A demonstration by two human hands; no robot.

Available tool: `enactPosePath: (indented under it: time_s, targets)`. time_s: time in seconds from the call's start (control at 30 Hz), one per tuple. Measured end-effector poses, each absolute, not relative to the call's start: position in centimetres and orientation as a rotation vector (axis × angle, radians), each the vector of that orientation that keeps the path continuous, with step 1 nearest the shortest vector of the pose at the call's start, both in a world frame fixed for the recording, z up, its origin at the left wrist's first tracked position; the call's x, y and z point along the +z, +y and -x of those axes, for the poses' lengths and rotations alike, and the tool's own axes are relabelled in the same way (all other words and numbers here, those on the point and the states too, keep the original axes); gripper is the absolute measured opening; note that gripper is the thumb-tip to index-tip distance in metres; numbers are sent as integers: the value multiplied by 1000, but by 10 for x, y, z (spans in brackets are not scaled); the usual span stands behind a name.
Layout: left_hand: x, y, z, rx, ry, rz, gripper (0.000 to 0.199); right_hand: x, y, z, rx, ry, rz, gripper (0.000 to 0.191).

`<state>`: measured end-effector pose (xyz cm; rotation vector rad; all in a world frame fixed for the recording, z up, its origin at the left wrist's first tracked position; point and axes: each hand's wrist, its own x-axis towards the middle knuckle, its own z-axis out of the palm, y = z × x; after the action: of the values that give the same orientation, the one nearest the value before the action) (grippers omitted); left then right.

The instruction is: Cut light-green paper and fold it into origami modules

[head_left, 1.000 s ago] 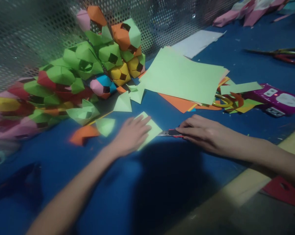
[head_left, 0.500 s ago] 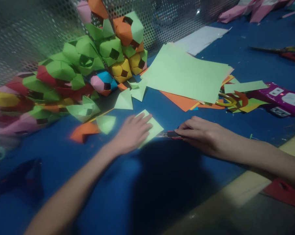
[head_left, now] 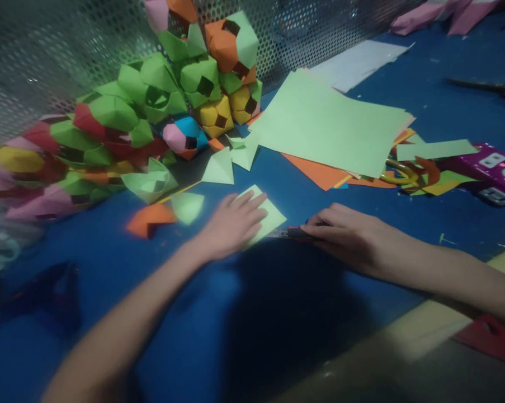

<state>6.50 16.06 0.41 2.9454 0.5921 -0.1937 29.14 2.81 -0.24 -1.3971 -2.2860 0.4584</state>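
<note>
A small folded square of light green paper (head_left: 272, 216) lies on the blue table in front of me. My left hand (head_left: 234, 225) rests flat on its left part with the fingers spread, covering much of it. My right hand (head_left: 340, 230) is closed around a utility knife (head_left: 296, 233) with a dark and red handle. The knife's blade points left and lies at the lower right edge of the folded paper; whether it is inside the fold I cannot tell.
Folded paper modules (head_left: 154, 95) in green, orange, yellow and pink are heaped against a perforated metal panel (head_left: 286, 39). Light green sheets (head_left: 331, 126) are stacked beyond my hands. A purple box-like object (head_left: 498, 173) and paper strips (head_left: 437, 149) lie at right. Orange paper (head_left: 149, 219) sits left.
The whole view has shifted slightly, so the table items appear a little further right. The left hand stays on the paper, and the knife keeps close to its edge.
</note>
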Motion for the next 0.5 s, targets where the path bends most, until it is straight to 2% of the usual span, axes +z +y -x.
enactPosePath:
  time_s: [0.5]
  targets:
    - [2,160,-66,-167,574,-2973,35,-18,27,-287,436,-2255,1401,26]
